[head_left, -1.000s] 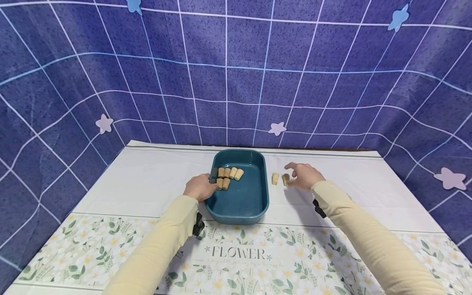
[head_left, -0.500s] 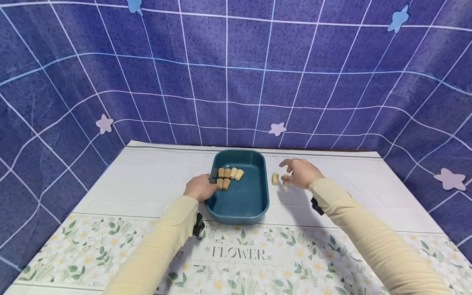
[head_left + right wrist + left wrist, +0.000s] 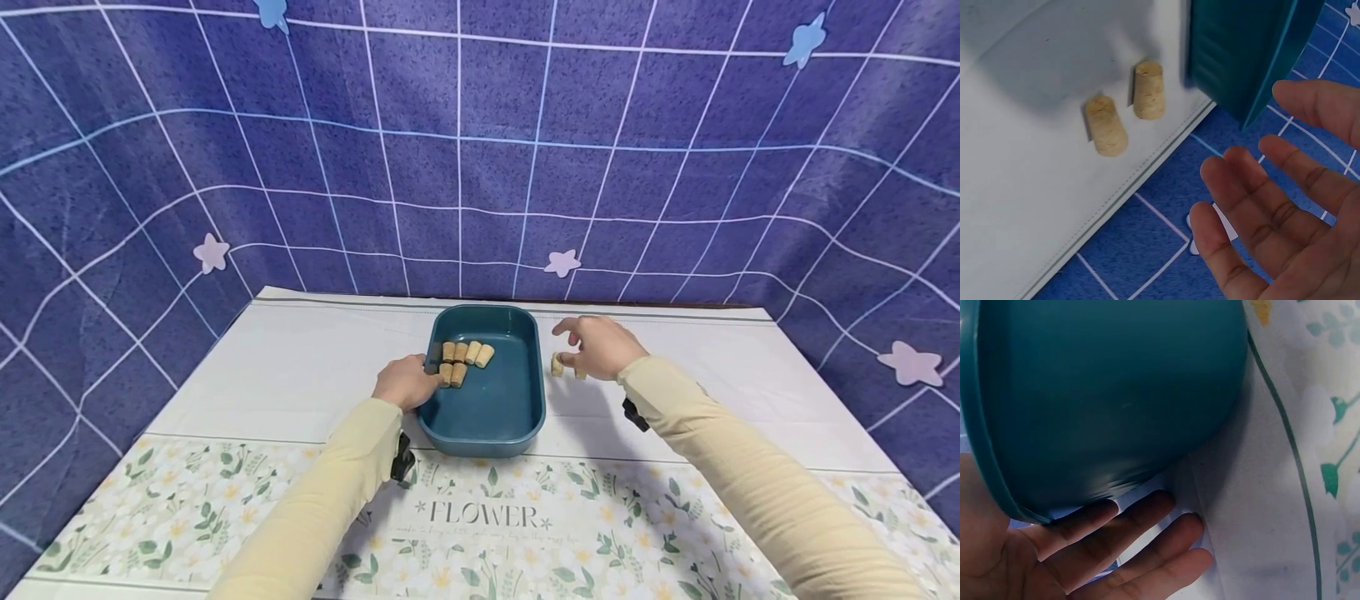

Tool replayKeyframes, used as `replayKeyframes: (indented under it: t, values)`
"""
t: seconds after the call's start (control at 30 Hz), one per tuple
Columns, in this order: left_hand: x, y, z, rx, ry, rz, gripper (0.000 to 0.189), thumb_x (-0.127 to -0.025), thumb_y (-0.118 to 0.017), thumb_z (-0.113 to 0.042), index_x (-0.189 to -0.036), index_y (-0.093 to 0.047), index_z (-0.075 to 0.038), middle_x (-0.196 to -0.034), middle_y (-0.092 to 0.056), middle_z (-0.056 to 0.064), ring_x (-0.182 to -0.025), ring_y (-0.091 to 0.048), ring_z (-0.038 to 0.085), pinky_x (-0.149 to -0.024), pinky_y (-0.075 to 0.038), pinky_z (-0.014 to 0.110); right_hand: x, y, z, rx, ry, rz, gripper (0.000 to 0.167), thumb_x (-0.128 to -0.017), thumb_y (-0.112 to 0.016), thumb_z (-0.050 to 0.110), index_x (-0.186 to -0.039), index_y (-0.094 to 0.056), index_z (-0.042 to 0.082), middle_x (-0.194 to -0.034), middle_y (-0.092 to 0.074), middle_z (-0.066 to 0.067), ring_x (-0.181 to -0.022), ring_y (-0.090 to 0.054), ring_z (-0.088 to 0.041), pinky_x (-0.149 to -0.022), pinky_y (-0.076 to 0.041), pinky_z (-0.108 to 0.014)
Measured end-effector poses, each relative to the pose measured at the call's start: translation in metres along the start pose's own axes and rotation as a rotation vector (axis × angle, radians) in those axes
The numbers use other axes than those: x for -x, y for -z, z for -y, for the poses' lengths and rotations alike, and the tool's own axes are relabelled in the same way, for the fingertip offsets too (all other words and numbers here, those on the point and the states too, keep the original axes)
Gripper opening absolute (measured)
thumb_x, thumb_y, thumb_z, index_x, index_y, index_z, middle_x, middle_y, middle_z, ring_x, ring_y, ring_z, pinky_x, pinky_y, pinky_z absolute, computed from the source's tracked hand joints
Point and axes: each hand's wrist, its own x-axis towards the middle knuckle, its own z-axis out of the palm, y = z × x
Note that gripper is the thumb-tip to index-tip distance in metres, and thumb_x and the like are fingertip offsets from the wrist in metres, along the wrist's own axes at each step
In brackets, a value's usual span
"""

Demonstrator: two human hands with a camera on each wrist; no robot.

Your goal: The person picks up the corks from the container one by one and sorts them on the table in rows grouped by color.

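In front of the teal bin (image 3: 480,447) lies the floral cloth (image 3: 480,554). At the bin's left wall the left hand (image 3: 405,383) grips the rim, thumb over it, fingers along the outside. Inside the bin, toward that wall, sits a group of corks (image 3: 460,352). Just right of the bin the right hand (image 3: 602,348) hangs by two loose corks (image 3: 1106,128), fingers parted, holding nothing. Behind the bin rises a blue backdrop (image 3: 487,179).

The step in hand looks like a reach for the loose corks; a pick-up would call for thumb and fingertips to come down and pinch one. Against a second ago, the right hand is nearer the bin and hides more of the farther loose cork; the left hand looks unchanged.
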Motion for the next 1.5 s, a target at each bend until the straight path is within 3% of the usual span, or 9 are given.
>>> replayKeyframes:
  t: [0.37, 1.0, 1.33, 1.5]
  values:
    - [-0.001, -0.001, 0.000, 0.009, -0.004, 0.002, 0.046, -0.102, -0.055, -0.024, -0.138, -0.058, 0.006, -0.130, -0.063, 0.026, -0.120, -0.060, 0.042, -0.102, -0.047, 0.052, -0.006, 0.005, 0.019, 0.027, 0.029, -0.007, 0.042, -0.092, -0.075, 0.023, -0.130, -0.067, 0.009, -0.111, -0.071, -0.013, -0.097, -0.067, -0.030, -0.083, -0.054, -0.049]
    - [-0.002, -0.001, 0.003, 0.005, 0.010, -0.007, 0.047, -0.102, -0.056, -0.024, -0.137, -0.057, 0.007, -0.128, -0.064, 0.027, -0.116, -0.062, 0.042, -0.100, -0.049, 0.052, -0.024, 0.004, 0.060, 0.083, 0.051, 0.055, 0.043, -0.094, -0.075, 0.028, -0.133, -0.067, 0.013, -0.116, -0.071, -0.013, -0.107, -0.067, -0.028, -0.089, -0.055, -0.046]
    - [-0.001, -0.001, 0.002, -0.001, -0.001, -0.016, 0.045, -0.102, -0.057, -0.024, -0.135, -0.059, 0.008, -0.125, -0.065, 0.026, -0.113, -0.063, 0.042, -0.098, -0.050, 0.051, -0.036, -0.003, 0.071, 0.096, 0.027, 0.108, 0.045, -0.096, -0.073, 0.029, -0.137, -0.065, 0.015, -0.102, -0.071, -0.005, -0.095, -0.066, -0.020, -0.080, -0.057, -0.039]
    - [-0.001, -0.002, 0.001, -0.015, -0.006, -0.016, 0.046, -0.102, -0.056, -0.024, -0.135, -0.059, 0.007, -0.127, -0.065, 0.026, -0.114, -0.063, 0.042, -0.099, -0.049, 0.051, -0.039, -0.005, 0.076, 0.095, 0.020, 0.122, 0.046, -0.097, -0.072, 0.030, -0.139, -0.063, 0.015, -0.102, -0.073, -0.005, -0.098, -0.067, -0.022, -0.081, -0.056, -0.039]
